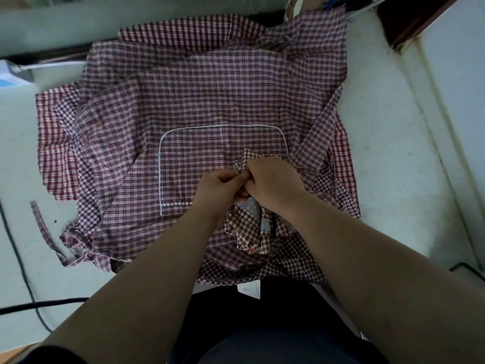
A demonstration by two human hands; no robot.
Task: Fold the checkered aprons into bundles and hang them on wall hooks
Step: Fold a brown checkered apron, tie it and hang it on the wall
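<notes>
Checkered aprons (199,82) lie spread in an overlapping heap over most of the pale table (388,143), reaching from its far edge to its near edge, where the cloth hangs just over in front of the person's dark clothing. The layers are red-and-white and purple-and-white check, rumpled at the left and right sides. The topmost apron lies fairly flat in the middle, and on it sits a large pocket (199,158) outlined in white piping, with rounded far corners.

At the near right corner of that pocket, a smaller brown-checked apron (252,232) is bunched into a crumpled wad, lifted a little above the heap, with loose folds hanging down towards the near edge. Both hands meet on it. The right hand (273,182) has its fingers curled round the upper part of the wad, knuckles up. The left hand (220,185) touches it from the left, thumb and fingers pinching the same cloth.

A narrow checkered strap (43,229) trails off the heap's near left corner onto the bare table. A thin black cable (15,253) runs along the left side.
</notes>
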